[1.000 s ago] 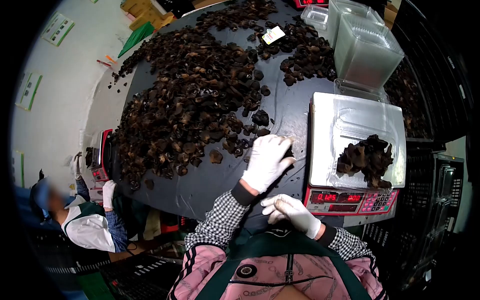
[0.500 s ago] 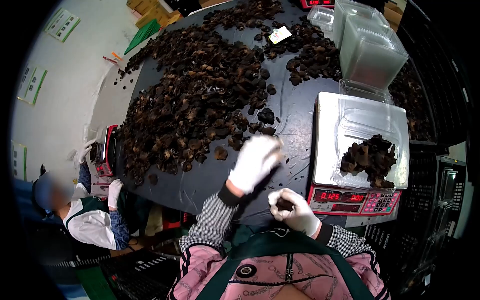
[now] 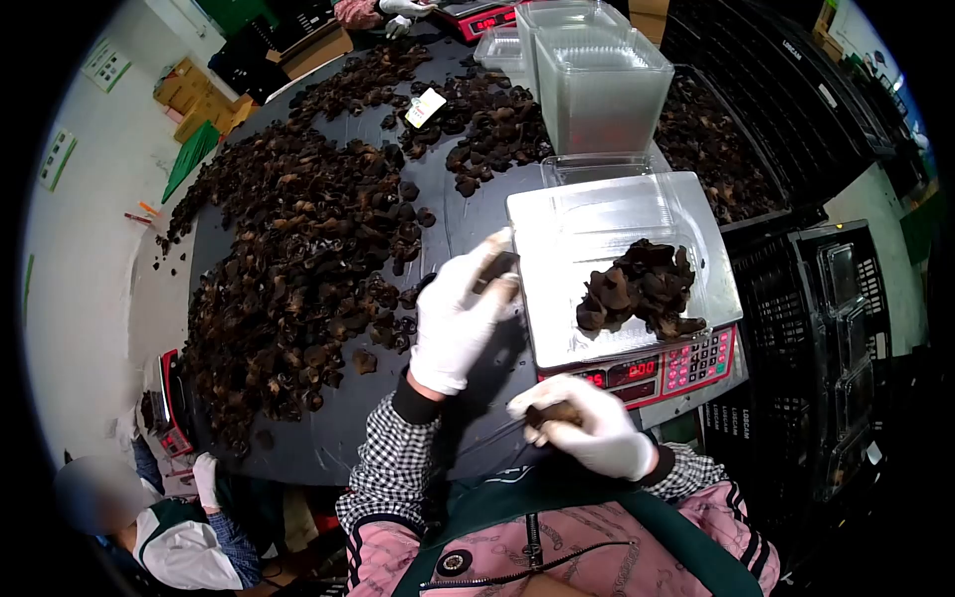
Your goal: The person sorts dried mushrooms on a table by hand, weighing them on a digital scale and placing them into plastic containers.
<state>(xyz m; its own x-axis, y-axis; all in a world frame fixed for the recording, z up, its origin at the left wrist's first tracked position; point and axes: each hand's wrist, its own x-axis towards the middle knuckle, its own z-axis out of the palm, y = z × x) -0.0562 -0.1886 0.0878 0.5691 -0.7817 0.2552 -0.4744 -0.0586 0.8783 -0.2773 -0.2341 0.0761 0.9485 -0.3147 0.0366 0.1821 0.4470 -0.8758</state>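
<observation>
Packing room, weighing scale (image 3: 543,289), stacked tubs (image 3: 603,98), black crates (image 3: 771,75)

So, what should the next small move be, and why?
I'd probably bring the left hand over the scale and lay its dark piece with the heap in the clear container: that hand is right by the scale's left edge, while the right hand, holding a brown piece, is lower, near the display.

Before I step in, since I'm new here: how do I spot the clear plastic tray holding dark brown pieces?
On the right of the black table, find the red scale with a silver plate. The tray lies there. Unlike the stack of clear plastic containers behind it, it holds a ruffled clump of dark brown pieces.
</observation>
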